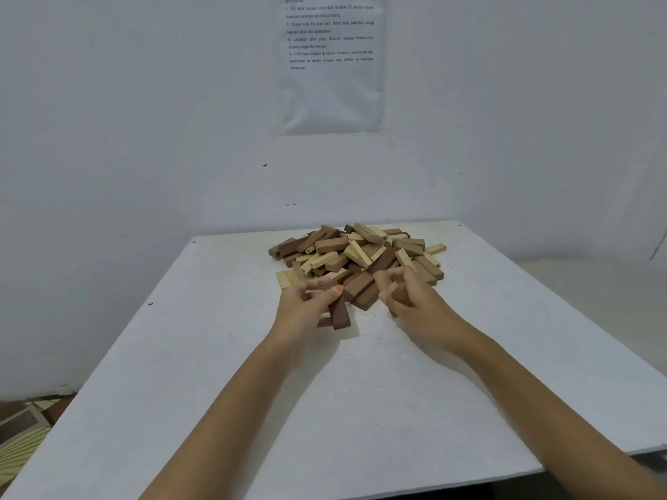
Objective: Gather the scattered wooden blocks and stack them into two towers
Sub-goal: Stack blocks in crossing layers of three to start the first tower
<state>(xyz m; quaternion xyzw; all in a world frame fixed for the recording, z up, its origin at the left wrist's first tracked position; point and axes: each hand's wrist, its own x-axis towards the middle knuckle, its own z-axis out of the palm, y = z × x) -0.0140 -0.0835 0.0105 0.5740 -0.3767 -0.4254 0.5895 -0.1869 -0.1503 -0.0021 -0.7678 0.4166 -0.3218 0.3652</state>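
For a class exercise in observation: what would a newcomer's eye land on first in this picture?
The pile of light and dark wooden blocks at the far middle of the white table. Next, two hands at its near edge: the left hand holds a dark block, the right hand grips a brown block. A printed sheet hangs on the wall above.

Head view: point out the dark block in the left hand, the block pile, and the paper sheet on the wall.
dark block [341, 316], head view, long face below the fingers.
block pile [357, 253], head view, pale block near its middle.
paper sheet [330, 97], head view, blank lower half.
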